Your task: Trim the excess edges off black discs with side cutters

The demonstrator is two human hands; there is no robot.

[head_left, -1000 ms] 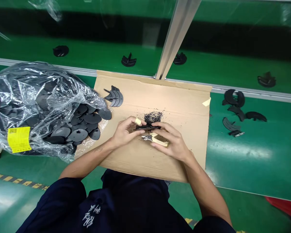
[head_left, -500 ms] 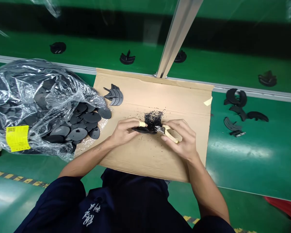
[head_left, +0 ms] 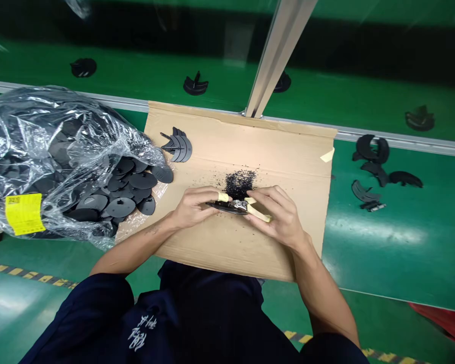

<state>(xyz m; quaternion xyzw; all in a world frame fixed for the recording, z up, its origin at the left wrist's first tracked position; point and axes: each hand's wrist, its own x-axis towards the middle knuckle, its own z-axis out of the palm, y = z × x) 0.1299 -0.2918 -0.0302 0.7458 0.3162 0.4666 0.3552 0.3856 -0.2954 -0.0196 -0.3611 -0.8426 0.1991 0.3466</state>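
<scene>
A flat black plastic piece (head_left: pixel 220 206) is held just above the middle of a cardboard sheet (head_left: pixel 273 151). The left hand (head_left: pixel 192 207) pinches it by its left end, thumb below and forefinger on top (the fingertip wears a pale rubber cot). The right hand (head_left: pixel 279 218) is closed around a pair of cutters (head_left: pixel 251 208) with cream handles, and their metal tip meets the right end of the piece.

Just beyond the two hands lies a small heap of black trimmings (head_left: pixel 240 181), with loose specks scattered around it on the cardboard. Near the sheet's far left corner sits a short stack of black pieces (head_left: pixel 178 145), fanned out. To the left, a clear plastic bag (head_left: pixel 34 126) with a yellow label (head_left: pixel 23 213) spills more dark discs onto the cardboard's edge. Right of the sheet, several curved black parts (head_left: pixel 375 164) lie on the green table (head_left: pixel 382 242). Beyond the table runs a green conveyor belt (head_left: pixel 136 83) carrying a few more black pieces, and a slanted metal post (head_left: pixel 278 50) rises at the cardboard's far edge.
</scene>
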